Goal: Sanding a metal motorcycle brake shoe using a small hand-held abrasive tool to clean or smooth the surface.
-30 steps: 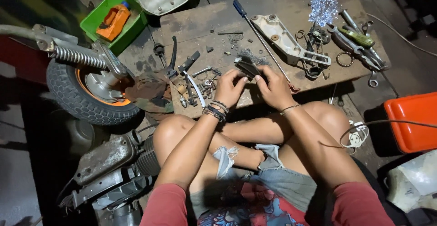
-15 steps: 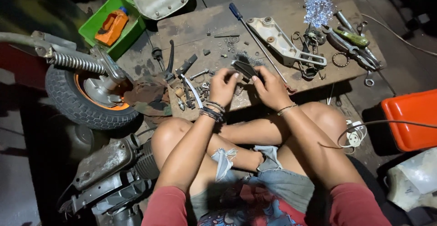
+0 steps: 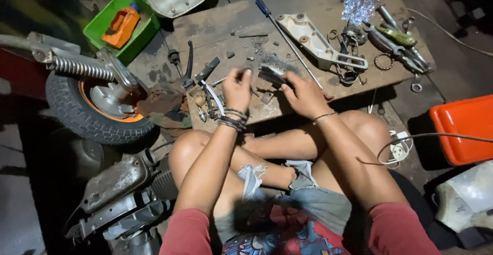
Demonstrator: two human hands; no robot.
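A: What has changed since the frame a second earlier?

B: The left hand (image 3: 237, 86) has drawn a little apart from the right hand (image 3: 303, 95); before, both met over one small dark part at the middle of the bench (image 3: 215, 26). The view has also tipped slightly.

A: Hand states, nearest first?

B: Left hand: fingers curled, pinching something small that cannot be made out. Right hand: closed around the handle of one wire brush (image 3: 275, 70), whose bristles point away over the bench, between the two hands and just beyond them.

A: Counts, near to far?

B: Beside the person's left knee, one engine block (image 3: 120, 193) on the floor. Farther out, one tyre (image 3: 95, 119) with one coil spring (image 3: 82, 67) above it. At the far right, one orange box (image 3: 465, 126). On the bench, one blue-handled screwdriver (image 3: 282, 31) and one pale metal bracket (image 3: 318, 42). Farthest, one green tray (image 3: 113, 8) holding one orange bottle (image 3: 120, 26).
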